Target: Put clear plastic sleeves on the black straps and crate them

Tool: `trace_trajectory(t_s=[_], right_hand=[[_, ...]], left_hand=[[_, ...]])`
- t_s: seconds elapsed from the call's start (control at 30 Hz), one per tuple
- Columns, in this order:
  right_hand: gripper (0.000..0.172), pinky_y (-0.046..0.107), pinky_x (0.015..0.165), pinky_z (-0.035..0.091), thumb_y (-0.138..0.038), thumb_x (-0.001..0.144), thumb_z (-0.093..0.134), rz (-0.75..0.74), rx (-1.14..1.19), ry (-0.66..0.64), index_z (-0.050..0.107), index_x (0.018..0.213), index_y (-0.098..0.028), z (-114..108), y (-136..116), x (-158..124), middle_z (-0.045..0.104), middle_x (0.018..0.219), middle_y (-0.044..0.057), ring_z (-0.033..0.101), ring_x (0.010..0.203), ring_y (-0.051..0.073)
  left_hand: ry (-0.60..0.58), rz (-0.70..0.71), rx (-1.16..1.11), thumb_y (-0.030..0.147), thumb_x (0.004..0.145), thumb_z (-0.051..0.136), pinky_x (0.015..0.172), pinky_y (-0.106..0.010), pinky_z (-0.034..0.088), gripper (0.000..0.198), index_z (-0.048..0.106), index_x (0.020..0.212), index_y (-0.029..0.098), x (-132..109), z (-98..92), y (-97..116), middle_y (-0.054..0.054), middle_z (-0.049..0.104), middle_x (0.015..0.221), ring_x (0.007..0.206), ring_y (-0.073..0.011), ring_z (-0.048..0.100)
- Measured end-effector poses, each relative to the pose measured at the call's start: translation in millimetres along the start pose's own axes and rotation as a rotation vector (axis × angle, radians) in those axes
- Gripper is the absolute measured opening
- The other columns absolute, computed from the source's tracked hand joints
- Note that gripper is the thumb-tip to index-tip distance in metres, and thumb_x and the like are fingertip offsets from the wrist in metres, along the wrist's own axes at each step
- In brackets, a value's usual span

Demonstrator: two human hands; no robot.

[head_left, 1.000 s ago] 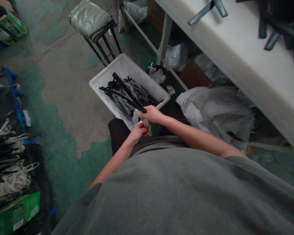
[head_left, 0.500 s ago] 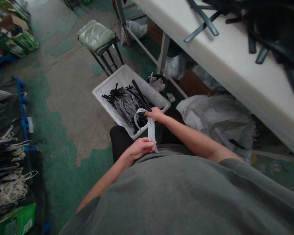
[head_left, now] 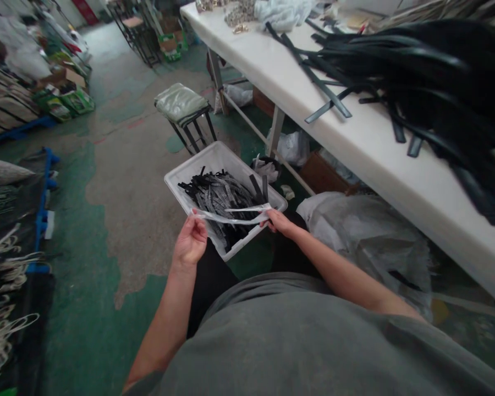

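My left hand (head_left: 191,239) is closed, pinching one end of a thin white strip (head_left: 231,218) that looks like film or backing tape. The strip stretches across to my right hand (head_left: 279,221), whose fingers are closed on it, and a second white length trails leftward from there. Two flat black straps (head_left: 256,188) stick up from my right fingers, their lower part mostly hidden. Below both hands, a white plastic bin (head_left: 185,171) holds a heap of black and greyish straps (head_left: 220,192).
On the right, a long white table (head_left: 268,71) bears a large pile of black straps (head_left: 421,71). A padded stool (head_left: 181,103) stands beyond the bin. Sacks (head_left: 367,236) lie under the table. Blue pallets (head_left: 45,187) with bundled goods are at left.
My left hand has moved up and left, pulling the white strip out sideways from my right hand. My right hand moved slightly right. The view has tilted up, showing more table.
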State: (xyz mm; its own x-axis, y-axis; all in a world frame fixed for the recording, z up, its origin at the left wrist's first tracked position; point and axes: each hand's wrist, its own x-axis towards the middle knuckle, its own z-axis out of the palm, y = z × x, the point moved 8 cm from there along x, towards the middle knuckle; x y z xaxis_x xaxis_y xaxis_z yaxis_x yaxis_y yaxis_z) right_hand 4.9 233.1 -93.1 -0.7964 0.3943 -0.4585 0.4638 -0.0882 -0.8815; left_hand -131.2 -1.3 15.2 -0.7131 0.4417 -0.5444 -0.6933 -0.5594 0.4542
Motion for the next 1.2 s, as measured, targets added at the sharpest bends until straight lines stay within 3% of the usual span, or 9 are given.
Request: trace_trajectory(t_s=[0.17, 0.23, 0.3, 0.37, 0.5, 0.6, 0.73, 0.93, 1.2], right_hand=[[0.046, 0.021, 0.039, 0.030, -0.056, 0.089, 0.042, -0.090, 0.019, -0.027, 0.055, 0.105, -0.015, -23, -3, -36, 0.065, 0.072, 0.001, 0.038, 0.038, 0.007], [0.045, 0.022, 0.039, 0.028, -0.058, 0.087, 0.045, -0.106, 0.031, -0.008, 0.052, 0.103, -0.017, -29, -1, -45, 0.063, 0.071, 0.000, 0.039, 0.038, 0.007], [0.045, 0.023, 0.040, 0.028, -0.060, 0.087, 0.044, -0.117, 0.053, 0.025, 0.049, 0.101, -0.018, -33, 0, -53, 0.062, 0.071, -0.001, 0.039, 0.038, 0.008], [0.045, 0.024, 0.041, 0.030, -0.062, 0.088, 0.038, -0.121, 0.111, 0.024, 0.047, 0.101, -0.019, -31, 0, -62, 0.064, 0.075, 0.001, 0.040, 0.038, 0.008], [0.043, 0.026, 0.044, 0.034, -0.060, 0.090, 0.039, -0.076, 0.204, -0.163, 0.049, 0.100, -0.020, -7, -2, -87, 0.068, 0.082, 0.004, 0.046, 0.039, 0.010], [0.035, 0.026, 0.047, 0.036, -0.053, 0.088, 0.050, -0.044, 0.127, -0.236, 0.053, 0.089, -0.018, 9, -8, -106, 0.068, 0.079, 0.004, 0.050, 0.043, 0.009], [0.029, 0.024, 0.049, 0.037, -0.046, 0.082, 0.059, 0.015, 0.127, -0.221, 0.057, 0.078, -0.017, 18, -22, -123, 0.063, 0.063, 0.001, 0.049, 0.045, 0.009], [0.028, 0.022, 0.047, 0.038, -0.043, 0.076, 0.066, 0.095, 0.177, -0.288, 0.058, 0.072, -0.016, 39, -41, -134, 0.064, 0.063, 0.002, 0.052, 0.046, 0.009], [0.030, 0.019, 0.037, 0.023, -0.045, 0.074, 0.067, -0.045, 0.263, -0.087, 0.060, 0.077, -0.015, 53, -57, -100, 0.057, 0.060, -0.004, 0.035, 0.037, 0.003]], left_hand=[[-0.098, 0.318, -0.260, 0.018, 0.101, 0.030, 0.066, -0.001, 0.049, 0.036, 0.065, 0.091, 0.017, 15, 10.2, 59, 0.003, 0.062, 0.069, 0.060, 0.0009, 0.061], [-0.101, 0.385, -0.264, 0.017, 0.099, 0.036, 0.066, -0.001, 0.049, 0.031, 0.065, 0.090, 0.019, 17, 11.0, 68, 0.004, 0.061, 0.068, 0.060, 0.0008, 0.060], [-0.058, 0.335, -0.203, 0.013, 0.097, 0.039, 0.065, -0.003, 0.050, 0.028, 0.065, 0.091, 0.019, 19, 10.0, 55, 0.004, 0.062, 0.069, 0.060, 0.0001, 0.060], [0.005, 0.208, -0.116, 0.010, 0.096, 0.041, 0.063, -0.005, 0.051, 0.026, 0.065, 0.091, 0.017, 19, 5.6, 24, 0.003, 0.062, 0.069, 0.061, -0.0010, 0.061], [0.106, 0.013, -0.011, 0.011, 0.093, 0.049, 0.061, -0.009, 0.052, 0.019, 0.065, 0.084, 0.016, 13, -12.6, -38, 0.003, 0.062, 0.067, 0.060, -0.0024, 0.060], [0.119, -0.097, 0.094, 0.018, 0.091, 0.055, 0.071, -0.019, 0.055, 0.015, 0.064, 0.080, 0.017, 7, -23.4, -66, 0.002, 0.065, 0.071, 0.067, -0.0064, 0.064], [0.109, -0.139, 0.227, 0.023, 0.085, 0.065, 0.083, -0.031, 0.055, 0.011, 0.062, 0.076, 0.018, 2, -27.4, -79, 0.001, 0.068, 0.076, 0.079, -0.0119, 0.067], [0.129, -0.082, 0.196, 0.021, 0.083, 0.067, 0.075, -0.025, 0.053, 0.016, 0.057, 0.070, 0.017, -2, -22.3, -84, 0.003, 0.065, 0.064, 0.064, -0.0089, 0.063], [-0.055, 0.031, 0.310, 0.029, 0.062, 0.085, 0.072, -0.024, 0.050, 0.028, 0.064, 0.075, 0.015, -10, -6.9, -103, 0.001, 0.070, 0.074, 0.070, -0.0108, 0.065]])
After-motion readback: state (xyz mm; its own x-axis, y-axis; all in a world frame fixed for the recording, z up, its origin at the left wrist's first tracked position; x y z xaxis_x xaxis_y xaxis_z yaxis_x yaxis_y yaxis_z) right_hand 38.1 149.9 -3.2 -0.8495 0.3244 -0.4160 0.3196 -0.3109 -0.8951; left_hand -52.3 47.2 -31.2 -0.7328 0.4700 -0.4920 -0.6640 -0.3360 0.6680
